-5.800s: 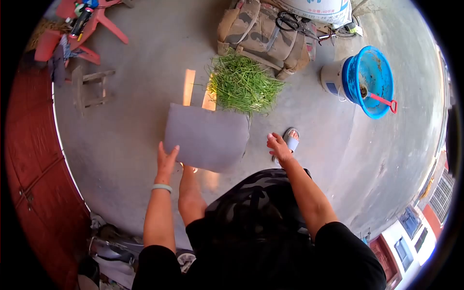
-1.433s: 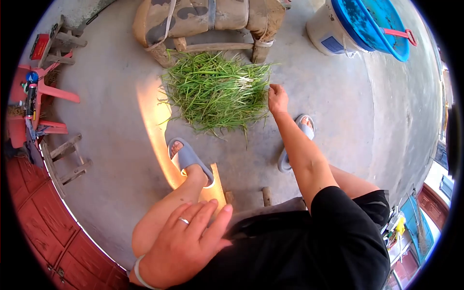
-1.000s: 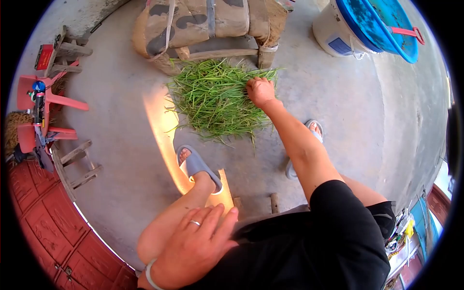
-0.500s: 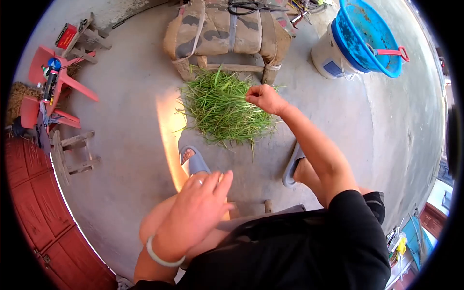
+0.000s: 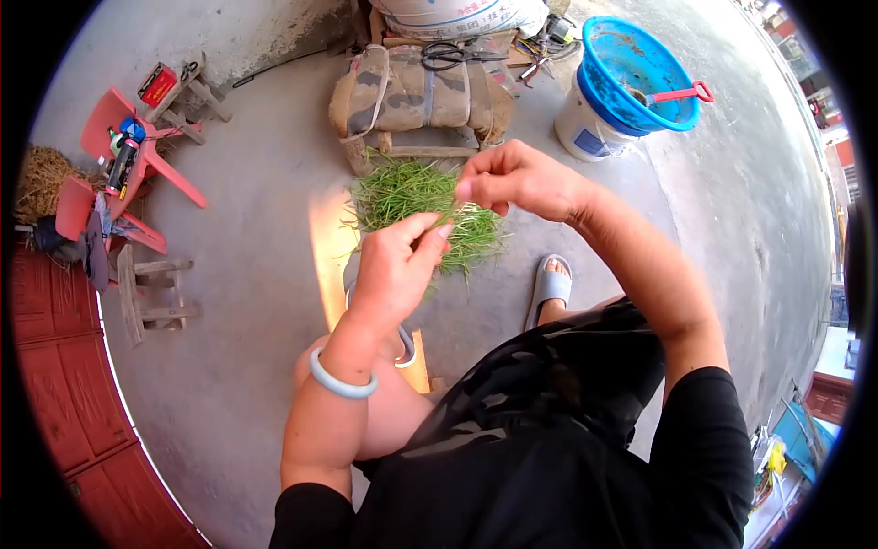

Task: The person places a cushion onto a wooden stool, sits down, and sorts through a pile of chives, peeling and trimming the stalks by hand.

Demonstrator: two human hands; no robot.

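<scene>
A loose heap of thin green stalks (image 5: 402,192), like chives or grass, lies on the floor in front of me, some with pale ends. Above it, my left hand (image 5: 393,265) pinches a slender green stalk (image 5: 445,219) between thumb and forefinger. A pale bangle circles that wrist. My right hand (image 5: 526,181) is just up and to the right, thumb and fingertips pressed together at the stalk's other end. The fingers partly hide how much of the stalk each hand grips.
Behind the heap stands a padded low stool (image 5: 412,96) with black scissors (image 5: 448,57) on it. A blue basin (image 5: 631,69) with a red-handled tool rests on a white bucket (image 5: 585,128). At left are a pink chair (image 5: 110,123) and a small wooden stool (image 5: 133,293).
My left hand has risen from near my lap and now pinches a stalk. My right hand has come back from the heap to meet it. The view has shifted.
</scene>
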